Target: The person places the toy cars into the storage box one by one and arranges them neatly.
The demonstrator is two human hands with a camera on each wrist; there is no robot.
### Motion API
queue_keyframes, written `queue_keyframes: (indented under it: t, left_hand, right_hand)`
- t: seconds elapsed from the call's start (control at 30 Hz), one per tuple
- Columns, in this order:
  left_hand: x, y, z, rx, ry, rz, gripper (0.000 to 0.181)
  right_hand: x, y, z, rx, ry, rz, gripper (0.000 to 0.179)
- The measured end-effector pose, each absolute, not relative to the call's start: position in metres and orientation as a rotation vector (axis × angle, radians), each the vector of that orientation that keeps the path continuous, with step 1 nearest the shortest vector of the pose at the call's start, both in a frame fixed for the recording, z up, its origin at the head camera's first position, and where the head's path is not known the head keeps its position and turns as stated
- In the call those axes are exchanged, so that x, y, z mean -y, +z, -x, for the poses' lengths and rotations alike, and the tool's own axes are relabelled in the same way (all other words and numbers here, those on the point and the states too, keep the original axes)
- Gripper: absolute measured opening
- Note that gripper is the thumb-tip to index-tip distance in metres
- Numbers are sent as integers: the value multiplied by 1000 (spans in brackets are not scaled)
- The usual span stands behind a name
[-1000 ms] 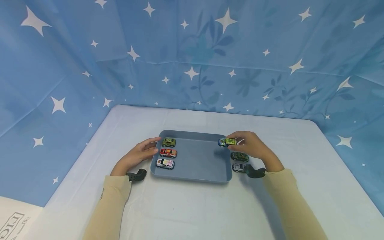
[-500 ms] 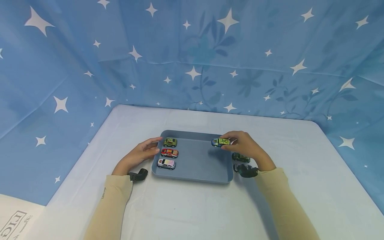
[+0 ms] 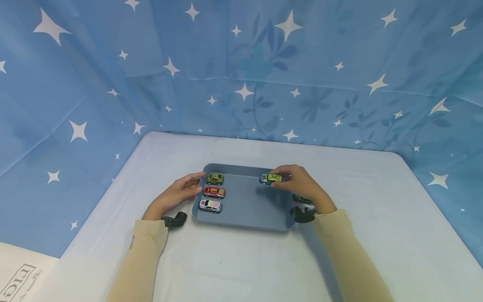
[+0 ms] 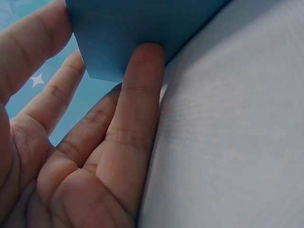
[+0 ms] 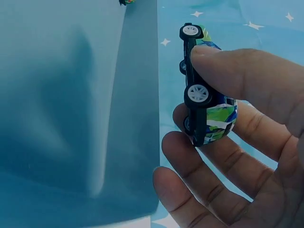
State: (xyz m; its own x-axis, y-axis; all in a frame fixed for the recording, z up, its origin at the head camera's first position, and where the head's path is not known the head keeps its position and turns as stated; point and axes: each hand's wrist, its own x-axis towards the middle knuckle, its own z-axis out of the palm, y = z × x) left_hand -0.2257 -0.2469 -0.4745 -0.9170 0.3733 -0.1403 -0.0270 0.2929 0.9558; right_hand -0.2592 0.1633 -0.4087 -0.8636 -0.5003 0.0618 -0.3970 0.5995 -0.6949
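My right hand (image 3: 294, 184) pinches a blue-and-green toy car (image 3: 270, 179) above the grey-blue tray (image 3: 243, 225), toward its back right. In the right wrist view the thumb presses on the car's side, and the white wheels (image 5: 196, 94) and black underside show. My left hand (image 3: 175, 194) rests at the tray's left end. In the left wrist view its extended fingers (image 4: 135, 109) touch the tray's outer wall (image 4: 114, 38). Inside the tray along the left side stand a green toy car (image 3: 215, 179), a red toy car (image 3: 214, 192) and a white toy car (image 3: 210, 206).
A dark green toy car (image 3: 303, 199) sits on the white table (image 3: 234, 260) just right of the tray, partly covered by the right wrist. A dark wrist camera (image 3: 303, 214) hides the spot in front of it. A blue starry curtain (image 3: 211, 50) stands behind.
My right hand has carried the blue-and-green car leftward from the tray's right rim to over its inside. The silver car on the right has become hidden behind the wrist camera. My left hand stays put.
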Motion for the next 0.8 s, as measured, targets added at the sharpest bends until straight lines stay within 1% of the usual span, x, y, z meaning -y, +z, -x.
queue_keyframes:
  t: [0.33, 0.6, 0.8]
  left_hand:
    - [247, -474, 225, -2240, 1650, -310, 67]
    - [246, -475, 225, -2240, 1652, -304, 69]
    - [246, -476, 226, -2232, 1666, -302, 68]
  right_hand:
    - [-146, -413, 262, -2696, -1106, 649, 32]
    - [-133, -418, 266, -2696, -1087, 613, 32]
    - [-127, -422, 267, -2706, -1065, 578, 32]
